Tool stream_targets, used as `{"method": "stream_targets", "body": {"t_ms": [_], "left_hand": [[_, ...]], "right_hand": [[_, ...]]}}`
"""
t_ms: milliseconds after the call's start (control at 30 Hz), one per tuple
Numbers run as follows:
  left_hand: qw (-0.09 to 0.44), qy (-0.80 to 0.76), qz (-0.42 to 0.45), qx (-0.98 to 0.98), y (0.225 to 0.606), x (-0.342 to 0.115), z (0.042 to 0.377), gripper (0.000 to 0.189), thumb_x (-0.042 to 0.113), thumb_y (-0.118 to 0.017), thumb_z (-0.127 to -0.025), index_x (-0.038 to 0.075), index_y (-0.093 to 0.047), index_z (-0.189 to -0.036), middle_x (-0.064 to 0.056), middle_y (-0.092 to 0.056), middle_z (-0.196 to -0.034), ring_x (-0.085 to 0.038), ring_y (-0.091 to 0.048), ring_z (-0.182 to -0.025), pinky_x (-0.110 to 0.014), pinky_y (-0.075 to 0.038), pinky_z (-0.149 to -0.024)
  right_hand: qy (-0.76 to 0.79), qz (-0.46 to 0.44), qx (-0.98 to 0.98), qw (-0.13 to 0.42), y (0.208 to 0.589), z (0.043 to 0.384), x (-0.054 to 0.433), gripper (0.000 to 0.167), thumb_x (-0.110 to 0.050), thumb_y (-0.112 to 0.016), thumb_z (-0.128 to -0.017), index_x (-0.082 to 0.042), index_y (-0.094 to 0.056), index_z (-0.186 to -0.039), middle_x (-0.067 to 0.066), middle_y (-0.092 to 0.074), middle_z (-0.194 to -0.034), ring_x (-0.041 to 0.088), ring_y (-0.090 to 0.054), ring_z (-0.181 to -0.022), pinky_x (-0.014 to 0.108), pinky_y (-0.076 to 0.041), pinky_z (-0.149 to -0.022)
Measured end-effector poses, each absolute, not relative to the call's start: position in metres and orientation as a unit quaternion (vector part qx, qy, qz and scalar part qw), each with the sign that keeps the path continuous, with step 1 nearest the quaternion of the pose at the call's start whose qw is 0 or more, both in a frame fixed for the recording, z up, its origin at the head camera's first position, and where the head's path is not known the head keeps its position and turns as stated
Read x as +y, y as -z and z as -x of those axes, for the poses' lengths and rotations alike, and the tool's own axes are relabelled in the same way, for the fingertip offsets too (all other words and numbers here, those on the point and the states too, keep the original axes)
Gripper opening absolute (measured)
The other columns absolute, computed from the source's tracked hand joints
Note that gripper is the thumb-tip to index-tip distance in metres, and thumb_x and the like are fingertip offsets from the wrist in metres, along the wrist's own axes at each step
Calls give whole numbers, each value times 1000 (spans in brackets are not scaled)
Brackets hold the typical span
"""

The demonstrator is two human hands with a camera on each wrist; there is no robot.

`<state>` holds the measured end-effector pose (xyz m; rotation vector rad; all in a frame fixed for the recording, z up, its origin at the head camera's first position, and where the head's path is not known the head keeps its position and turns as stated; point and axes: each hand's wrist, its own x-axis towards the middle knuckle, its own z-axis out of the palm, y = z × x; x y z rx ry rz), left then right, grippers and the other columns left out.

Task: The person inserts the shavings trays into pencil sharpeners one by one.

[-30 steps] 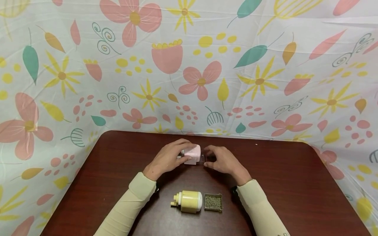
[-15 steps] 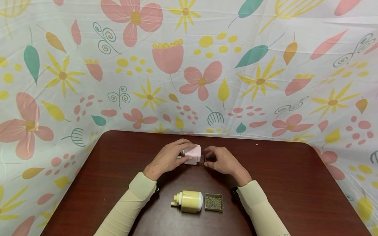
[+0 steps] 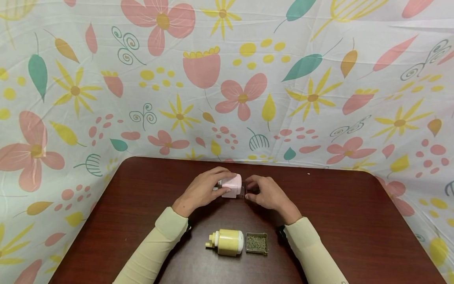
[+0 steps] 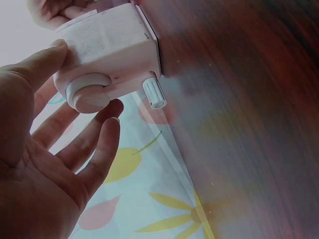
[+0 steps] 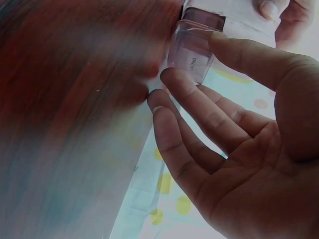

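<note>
My left hand (image 3: 202, 190) grips a pink pencil sharpener (image 3: 232, 186) lying on its side near the back of the table. In the left wrist view, the thumb lies on the pink body (image 4: 107, 37), with its round hub (image 4: 89, 94) and a white ribbed knob (image 4: 154, 93) showing. From the sharpener's right end sticks out a clear drawer (image 5: 192, 52). My right hand (image 3: 269, 193) pinches this drawer between thumb and fingers. Nearer me lie a yellow pencil sharpener (image 3: 228, 242) and, just right of it, a small drawer (image 3: 256, 233) holding greenish-brown bits.
The dark wooden table (image 3: 337, 221) is backed by a white cloth (image 3: 315, 130) printed with flowers and leaves. A tiny white speck (image 3: 308, 174) lies near the table's back edge.
</note>
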<state>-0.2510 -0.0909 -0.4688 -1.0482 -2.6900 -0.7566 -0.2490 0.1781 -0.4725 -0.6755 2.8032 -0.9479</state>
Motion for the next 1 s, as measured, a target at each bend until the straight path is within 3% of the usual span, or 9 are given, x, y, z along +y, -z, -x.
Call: {"method": "stream_targets", "body": {"t_ms": [1000], "left_hand": [[73,257,342,-901,470,-89,250,50,31,-76,-100,28,-63,-149,9,-60,-146,-9,-65,-106,-31,-54,-84]], "right_hand": [[311,208,926,44,475,248,170,44,-13,-83,-92,-1,-69,-132,9,-79,-105,26,-75,-97,47,-60,-86]]}}
